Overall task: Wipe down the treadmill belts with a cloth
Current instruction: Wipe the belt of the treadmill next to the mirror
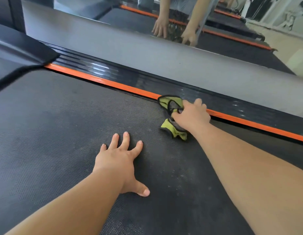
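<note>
The right hand (192,114) is gripping a yellow-green and grey cloth (172,104), its fingers curling into the bunched middle, at the far edge of the treadmill belt (62,116), where the cloth is lapping onto the orange strip (113,84). The left hand (118,160) is resting flat on the belt nearer its middle, fingers spread and holding nothing, probably bracing the person's weight. The cloth is looking soft, light and limp, so it is likely going to crumple rather than slide flat; taking it by the gathered centre with the palm bearing down seems the surest hold. The belt's dimpled rubber is probably going to drag at the fabric. The hand is covering the cloth's middle and hiding its own fingertips, so how much fabric is touching the belt cannot be told. Both ends of the belt are running out of view, the black cover (20,48) at the left corner is blurring, and the mirror (181,22) beyond is showing both hands only faintly.
</note>
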Action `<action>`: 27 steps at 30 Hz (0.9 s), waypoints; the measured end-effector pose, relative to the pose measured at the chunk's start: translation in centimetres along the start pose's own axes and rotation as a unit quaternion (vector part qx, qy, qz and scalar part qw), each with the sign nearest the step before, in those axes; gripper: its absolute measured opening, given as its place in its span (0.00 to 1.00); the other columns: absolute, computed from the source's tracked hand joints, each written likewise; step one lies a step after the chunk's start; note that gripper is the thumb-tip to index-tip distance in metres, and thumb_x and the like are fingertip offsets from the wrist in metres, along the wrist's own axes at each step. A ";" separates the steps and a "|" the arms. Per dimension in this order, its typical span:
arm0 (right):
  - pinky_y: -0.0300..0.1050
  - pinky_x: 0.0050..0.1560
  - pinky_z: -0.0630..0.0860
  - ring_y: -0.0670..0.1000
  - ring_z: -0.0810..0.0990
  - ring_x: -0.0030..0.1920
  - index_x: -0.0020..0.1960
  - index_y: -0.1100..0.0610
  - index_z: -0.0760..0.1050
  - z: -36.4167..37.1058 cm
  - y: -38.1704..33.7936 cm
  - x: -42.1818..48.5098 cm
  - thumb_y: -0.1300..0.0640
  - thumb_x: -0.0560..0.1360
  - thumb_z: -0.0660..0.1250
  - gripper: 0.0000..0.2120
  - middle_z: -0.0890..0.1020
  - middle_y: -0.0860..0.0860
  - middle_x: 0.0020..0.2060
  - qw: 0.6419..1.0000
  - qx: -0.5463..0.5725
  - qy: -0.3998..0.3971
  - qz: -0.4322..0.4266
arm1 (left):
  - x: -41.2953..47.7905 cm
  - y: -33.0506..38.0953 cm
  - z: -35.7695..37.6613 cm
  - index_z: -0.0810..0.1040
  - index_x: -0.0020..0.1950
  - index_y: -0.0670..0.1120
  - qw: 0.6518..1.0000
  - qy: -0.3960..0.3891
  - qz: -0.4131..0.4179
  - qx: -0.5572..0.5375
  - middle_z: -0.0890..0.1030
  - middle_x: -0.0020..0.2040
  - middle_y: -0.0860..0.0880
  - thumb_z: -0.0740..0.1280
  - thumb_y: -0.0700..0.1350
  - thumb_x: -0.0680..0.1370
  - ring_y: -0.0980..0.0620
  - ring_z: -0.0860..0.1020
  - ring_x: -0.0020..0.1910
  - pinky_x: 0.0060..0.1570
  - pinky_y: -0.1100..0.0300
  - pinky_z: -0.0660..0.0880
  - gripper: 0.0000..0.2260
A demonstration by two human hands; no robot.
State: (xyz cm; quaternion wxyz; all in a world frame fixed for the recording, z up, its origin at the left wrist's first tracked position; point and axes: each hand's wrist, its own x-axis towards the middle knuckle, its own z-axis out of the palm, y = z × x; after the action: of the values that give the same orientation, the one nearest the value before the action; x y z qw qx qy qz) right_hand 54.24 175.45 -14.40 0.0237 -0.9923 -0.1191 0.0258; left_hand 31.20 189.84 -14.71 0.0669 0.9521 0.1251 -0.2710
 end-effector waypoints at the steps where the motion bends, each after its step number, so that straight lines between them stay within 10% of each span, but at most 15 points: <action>1: 0.56 0.53 0.74 0.62 0.69 0.66 0.71 0.46 0.70 -0.1 -1.0 -0.3 0.39 0.77 0.63 0.24 0.68 0.58 0.66 1.000 -0.006 0.006 0.006 | 0.0 0.0 0.0 0.31 0.80 0.64 1.000 0.002 -0.001 -0.002 0.29 0.82 0.50 0.69 0.81 0.58 0.41 0.32 0.81 0.81 0.38 0.45 0.65; 8: 0.52 0.51 0.74 0.57 0.72 0.63 0.65 0.46 0.75 -0.5 -7.9 -5.2 0.43 0.75 0.68 0.20 0.72 0.52 0.58 0.958 -0.041 -0.018 -0.284 | -0.1 0.0 -0.2 0.33 0.81 0.65 1.000 0.010 -0.004 -0.011 0.31 0.82 0.50 0.70 0.81 0.57 0.42 0.34 0.82 0.80 0.38 0.46 0.65; 16: 0.51 0.49 0.78 0.59 0.80 0.52 0.55 0.49 0.77 -2.5 2.8 0.1 0.44 0.72 0.65 0.15 0.82 0.53 0.54 0.996 0.052 -0.071 0.025 | -0.3 -0.1 0.0 0.32 0.80 0.64 1.000 0.009 -0.003 -0.014 0.30 0.82 0.51 0.69 0.81 0.57 0.43 0.33 0.81 0.80 0.39 0.46 0.65; 27: 0.52 0.53 0.80 0.56 0.80 0.56 0.58 0.46 0.72 -0.4 -7.7 -5.8 0.42 0.67 0.72 0.22 0.81 0.48 0.55 0.976 0.093 -0.138 -0.142 | -0.4 0.2 -0.7 0.40 0.83 0.62 1.000 -0.001 -0.003 -0.012 0.31 0.82 0.49 0.69 0.81 0.58 0.41 0.33 0.81 0.80 0.39 0.46 0.63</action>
State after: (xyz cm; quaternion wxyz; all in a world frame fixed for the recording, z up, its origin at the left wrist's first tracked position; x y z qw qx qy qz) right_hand 46.82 181.58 -13.31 0.1025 -0.9456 -0.2577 0.1700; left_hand 31.25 189.70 -13.89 0.0775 0.9507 0.1308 -0.2704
